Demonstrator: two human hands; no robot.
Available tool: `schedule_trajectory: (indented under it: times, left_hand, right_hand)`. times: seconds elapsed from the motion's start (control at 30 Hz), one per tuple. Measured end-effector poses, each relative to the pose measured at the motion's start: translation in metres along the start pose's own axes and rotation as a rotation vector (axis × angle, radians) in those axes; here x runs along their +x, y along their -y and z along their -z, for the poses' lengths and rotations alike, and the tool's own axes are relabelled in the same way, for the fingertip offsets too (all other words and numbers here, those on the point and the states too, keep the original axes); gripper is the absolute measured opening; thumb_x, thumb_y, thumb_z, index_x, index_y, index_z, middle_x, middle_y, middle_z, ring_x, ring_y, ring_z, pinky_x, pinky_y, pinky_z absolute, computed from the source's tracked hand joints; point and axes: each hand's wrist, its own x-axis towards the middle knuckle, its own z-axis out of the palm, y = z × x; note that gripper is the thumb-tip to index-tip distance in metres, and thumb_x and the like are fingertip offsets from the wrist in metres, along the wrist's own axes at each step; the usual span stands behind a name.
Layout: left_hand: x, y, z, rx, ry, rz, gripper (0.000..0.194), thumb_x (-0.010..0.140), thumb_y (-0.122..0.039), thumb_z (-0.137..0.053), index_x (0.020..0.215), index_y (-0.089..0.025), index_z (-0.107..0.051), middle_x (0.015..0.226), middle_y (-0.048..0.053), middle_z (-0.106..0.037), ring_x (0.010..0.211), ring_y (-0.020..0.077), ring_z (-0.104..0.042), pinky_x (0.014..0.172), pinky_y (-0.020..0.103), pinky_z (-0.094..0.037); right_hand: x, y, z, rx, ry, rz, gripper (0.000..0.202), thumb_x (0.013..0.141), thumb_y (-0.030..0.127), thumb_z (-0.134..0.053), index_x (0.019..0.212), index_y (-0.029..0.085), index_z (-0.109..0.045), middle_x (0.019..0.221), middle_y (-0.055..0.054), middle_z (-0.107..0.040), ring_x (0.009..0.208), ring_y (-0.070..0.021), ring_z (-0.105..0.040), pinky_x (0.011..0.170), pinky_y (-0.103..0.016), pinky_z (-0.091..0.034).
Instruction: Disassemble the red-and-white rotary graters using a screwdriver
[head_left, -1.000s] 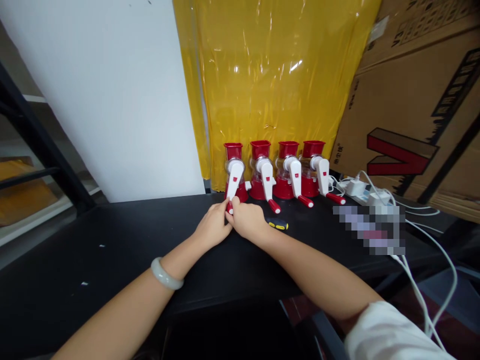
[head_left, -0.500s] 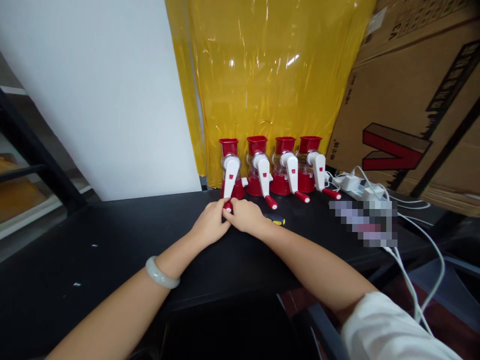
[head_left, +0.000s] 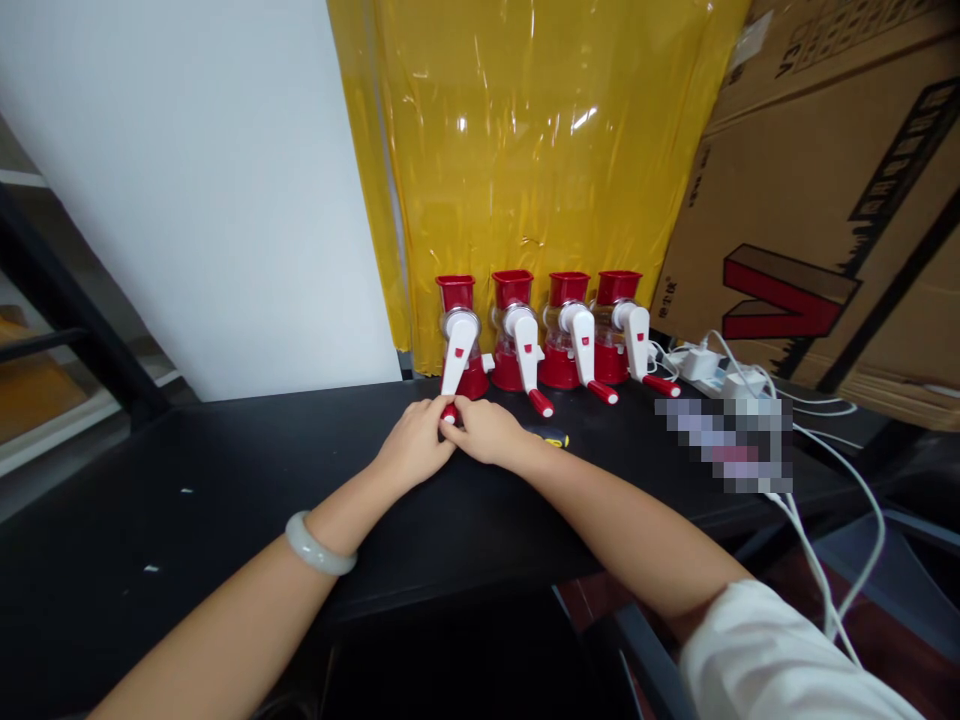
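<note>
Several red-and-white rotary graters stand upright in a row in the head view. At the left end of the row is the grater (head_left: 474,378) I am touching, with a white crank arm (head_left: 458,354) slanting down to a short red crank handle (head_left: 449,412). My left hand (head_left: 416,440) is closed around the left of that handle, a pale bangle on its wrist. From the other side my right hand (head_left: 489,430) closes on the same handle, fingertips meeting those of the left. Most of the handle is hidden by my fingers.
A dark-and-yellow tool handle (head_left: 553,437) lies just behind my right wrist. White chargers and cables (head_left: 742,382) spread over the right of the black table (head_left: 255,480). Behind stand a yellow plastic-covered panel (head_left: 525,130), a white board (head_left: 225,200) and a large cardboard box (head_left: 787,230).
Both hands and the crank handle between them have shifted slightly left, so the crank arm slants a little more. The grater bodies keep their places in the row.
</note>
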Motion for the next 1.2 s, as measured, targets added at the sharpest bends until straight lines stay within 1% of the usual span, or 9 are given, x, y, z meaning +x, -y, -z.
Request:
schedule_trajectory:
  times: [0.27, 0.53, 0.67, 0.73, 0.8, 0.87, 0.97, 1.1, 1.2]
  left_hand:
    - [0.0, -0.003, 0.005, 0.037, 0.027, 0.052, 0.033, 0.076, -0.013, -0.052, 0.109, -0.019, -0.058, 0.096, 0.011, -0.065, 0.091, 0.0289, -0.061, 0.083, 0.042, -0.049]
    - [0.001, -0.009, 0.011, 0.147, 0.092, 0.152, 0.022, 0.077, -0.016, -0.052, 0.098, -0.022, -0.053, 0.095, 0.008, -0.067, 0.089, 0.0281, -0.063, 0.072, 0.036, -0.047]
    - [0.003, -0.008, 0.014, 0.157, 0.093, 0.207, 0.018, 0.082, -0.024, -0.053, 0.1, -0.023, -0.053, 0.102, 0.008, -0.069, 0.093, 0.0286, -0.065, 0.071, 0.035, -0.046]
    - [0.005, -0.005, 0.016, 0.145, 0.075, 0.243, 0.019, 0.086, -0.032, -0.054, 0.102, -0.023, -0.055, 0.103, 0.008, -0.07, 0.094, 0.0286, -0.066, 0.072, 0.035, -0.047]
    - [0.006, -0.001, 0.018, 0.133, 0.056, 0.284, 0.023, 0.088, -0.04, -0.053, 0.103, -0.023, -0.056, 0.102, 0.009, -0.071, 0.093, 0.0283, -0.067, 0.073, 0.035, -0.048]
    - [0.007, 0.003, 0.02, 0.126, 0.039, 0.31, 0.026, 0.09, -0.044, -0.051, 0.104, -0.023, -0.057, 0.102, 0.009, -0.071, 0.092, 0.0277, -0.067, 0.074, 0.035, -0.048]
    - [0.009, 0.009, 0.02, 0.123, 0.019, 0.341, 0.025, 0.091, -0.044, -0.051, 0.103, -0.023, -0.057, 0.104, 0.009, -0.071, 0.091, 0.0268, -0.068, 0.073, 0.034, -0.047]
    - [0.01, 0.013, 0.02, 0.106, 0.013, 0.367, 0.023, 0.09, -0.043, -0.052, 0.102, -0.024, -0.057, 0.105, 0.009, -0.072, 0.09, 0.0262, -0.068, 0.072, 0.033, -0.047]
    - [0.01, 0.013, 0.022, 0.092, 0.012, 0.386, 0.021, 0.09, -0.042, -0.052, 0.101, -0.024, -0.057, 0.106, 0.008, -0.073, 0.091, 0.027, -0.069, 0.072, 0.033, -0.048]
  right_hand:
    - [0.001, -0.001, -0.002, 0.066, 0.013, 0.039, 0.047, 0.096, 0.049, -0.044, 0.128, 0.017, -0.057, 0.106, -0.012, -0.073, 0.095, -0.0253, -0.07, 0.079, -0.031, -0.048]
    - [0.003, -0.004, -0.002, 0.107, 0.051, 0.126, 0.036, 0.096, 0.045, -0.048, 0.111, 0.016, -0.063, 0.1, -0.01, -0.073, 0.088, -0.0212, -0.069, 0.073, -0.028, -0.044]
    - [0.009, -0.015, 0.003, 0.058, 0.06, 0.191, 0.045, 0.097, 0.056, -0.044, 0.101, 0.015, -0.065, 0.097, -0.01, -0.072, 0.085, -0.0199, -0.067, 0.072, -0.028, -0.044]
    - [0.011, -0.023, 0.006, -0.014, 0.032, 0.172, 0.054, 0.095, 0.062, -0.041, 0.101, 0.015, -0.065, 0.101, -0.012, -0.071, 0.093, -0.0227, -0.065, 0.077, -0.03, -0.045]
    - [0.012, -0.029, 0.008, -0.113, 0.008, 0.106, 0.059, 0.096, 0.063, -0.036, 0.108, 0.013, -0.065, 0.109, -0.016, -0.068, 0.104, -0.0274, -0.063, 0.086, -0.035, -0.046]
    - [0.011, -0.032, 0.009, -0.215, 0.033, 0.014, 0.059, 0.098, 0.058, -0.034, 0.118, 0.01, -0.063, 0.118, -0.02, -0.065, 0.114, -0.032, -0.059, 0.093, -0.041, -0.045]
    - [0.008, -0.028, 0.013, -0.335, 0.156, -0.089, 0.054, 0.099, 0.047, -0.039, 0.13, 0.007, -0.058, 0.125, -0.024, -0.061, 0.119, -0.0365, -0.056, 0.095, -0.045, -0.046]
    - [0.001, -0.011, 0.025, -0.404, 0.314, -0.187, 0.042, 0.09, 0.024, -0.054, 0.128, 0.007, -0.06, 0.127, -0.024, -0.062, 0.111, -0.0352, -0.063, 0.088, -0.045, -0.052]
    - [-0.008, -0.002, 0.031, -0.459, 0.351, -0.227, 0.042, 0.082, 0.011, -0.06, 0.124, 0.008, -0.062, 0.125, -0.023, -0.064, 0.108, -0.0349, -0.066, 0.086, -0.047, -0.054]
